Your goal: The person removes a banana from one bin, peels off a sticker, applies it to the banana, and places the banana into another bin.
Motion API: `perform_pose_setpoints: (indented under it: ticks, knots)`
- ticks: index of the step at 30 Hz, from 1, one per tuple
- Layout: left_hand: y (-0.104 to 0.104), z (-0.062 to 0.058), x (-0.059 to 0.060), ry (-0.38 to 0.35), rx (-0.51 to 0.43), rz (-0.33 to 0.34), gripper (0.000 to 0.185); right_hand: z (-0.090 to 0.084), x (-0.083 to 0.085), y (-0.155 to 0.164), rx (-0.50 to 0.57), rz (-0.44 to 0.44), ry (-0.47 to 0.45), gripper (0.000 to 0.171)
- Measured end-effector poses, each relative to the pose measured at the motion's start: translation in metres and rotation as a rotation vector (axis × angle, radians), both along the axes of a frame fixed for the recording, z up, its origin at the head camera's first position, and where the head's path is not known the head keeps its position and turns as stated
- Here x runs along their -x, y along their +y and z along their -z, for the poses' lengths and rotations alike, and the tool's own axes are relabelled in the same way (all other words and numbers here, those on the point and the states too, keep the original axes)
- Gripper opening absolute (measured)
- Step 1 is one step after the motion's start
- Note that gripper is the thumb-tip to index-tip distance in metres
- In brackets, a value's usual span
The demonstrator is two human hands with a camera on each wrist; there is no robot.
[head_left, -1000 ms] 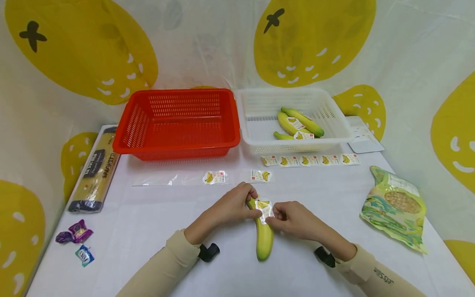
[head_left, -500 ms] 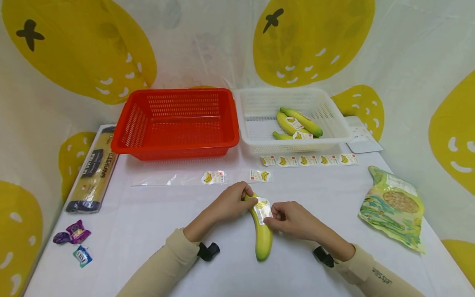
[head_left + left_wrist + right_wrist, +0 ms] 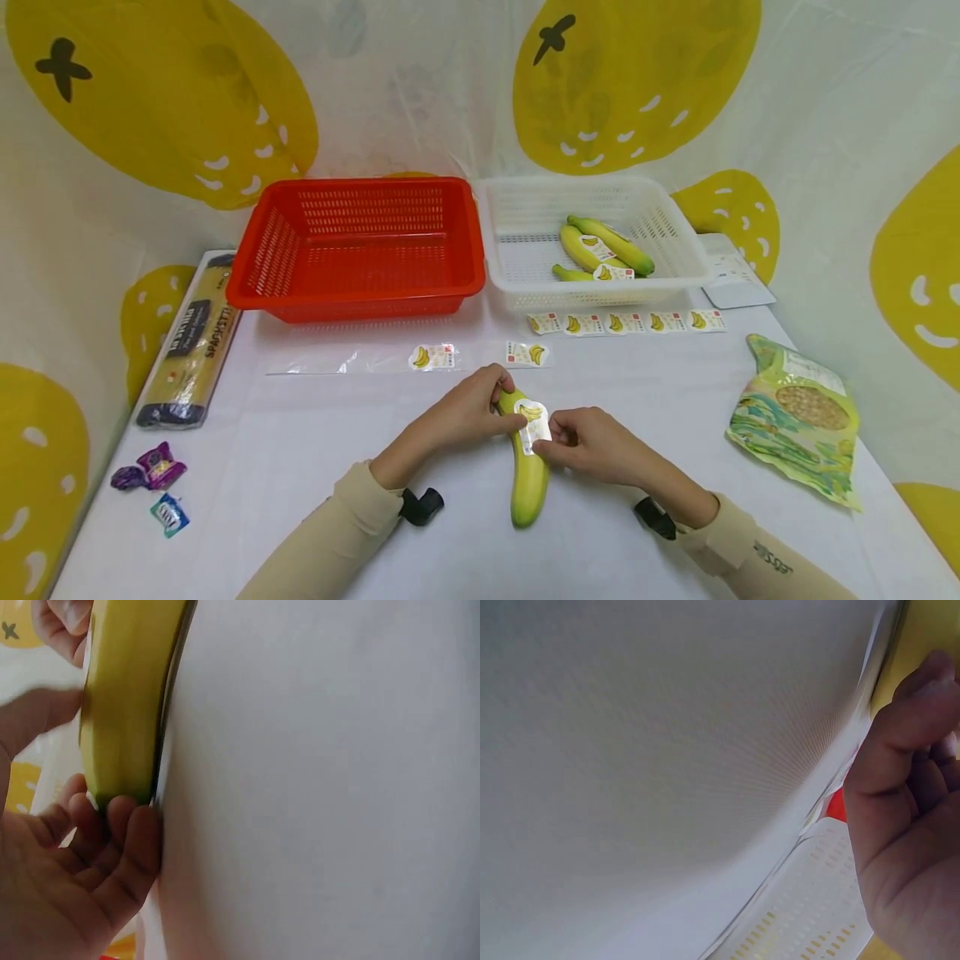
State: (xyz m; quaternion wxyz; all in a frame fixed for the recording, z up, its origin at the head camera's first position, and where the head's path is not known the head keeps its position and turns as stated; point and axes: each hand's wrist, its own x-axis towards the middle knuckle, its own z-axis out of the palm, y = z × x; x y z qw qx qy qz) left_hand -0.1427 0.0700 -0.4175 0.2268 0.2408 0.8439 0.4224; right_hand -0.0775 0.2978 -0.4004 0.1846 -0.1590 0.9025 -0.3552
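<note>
A yellow-green banana (image 3: 529, 492) lies lengthwise on the white tablecloth, its stem end away from me. My left hand (image 3: 468, 408) holds that far end, its fingers curled round the tip in the left wrist view, and its thumb touches the sticker. The white banana-print sticker (image 3: 534, 427) lies over the upper part of the fruit. At its right edge, my right hand (image 3: 592, 442) pinches the sticker between thumb and curled fingers. In the right wrist view the fingertips are beside the banana (image 3: 919, 645); the sticker there is hidden.
Behind stand a red basket (image 3: 356, 307) and a white basket (image 3: 600, 297) holding stickered bananas (image 3: 615, 242). Sticker strips (image 3: 626, 323) and a clear backing strip (image 3: 337, 360) lie before them. Spaghetti (image 3: 187, 350) and candies (image 3: 161, 467) are left, a green bag (image 3: 798, 417) right.
The banana's near end has swung slightly left. My left thumb lifts briefly off the middle of the sticker, then comes back down on it. My right hand stays nearly still.
</note>
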Motion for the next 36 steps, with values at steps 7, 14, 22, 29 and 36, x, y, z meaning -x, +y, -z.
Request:
perform_pose_setpoints:
  ticks: [7, 14, 22, 29, 36]
  knots:
    - [-0.003, -0.002, -0.003, -0.029, 0.002, 0.014, 0.048, 0.002, 0.000, 0.001, -0.003, 0.001, 0.004, 0.033]
    - [-0.001, -0.001, -0.012, 0.143, 0.131, 0.017, 0.061, 0.003, -0.001, 0.004, 0.000, 0.010, 0.029, 0.031]
    - [-0.005, 0.005, -0.008, 0.143, 0.002, 0.105, 0.047, 0.004, -0.002, 0.004, 0.028, 0.005, 0.046, 0.032]
    - [-0.009, 0.007, -0.004, 0.060, -0.084, 0.055, 0.043, 0.003, -0.001, 0.002, 0.032, -0.009, 0.035, 0.030]
    - [-0.009, 0.006, -0.003, 0.046, -0.113, 0.046, 0.044, 0.003, -0.001, 0.003, 0.040, -0.003, 0.023, 0.028]
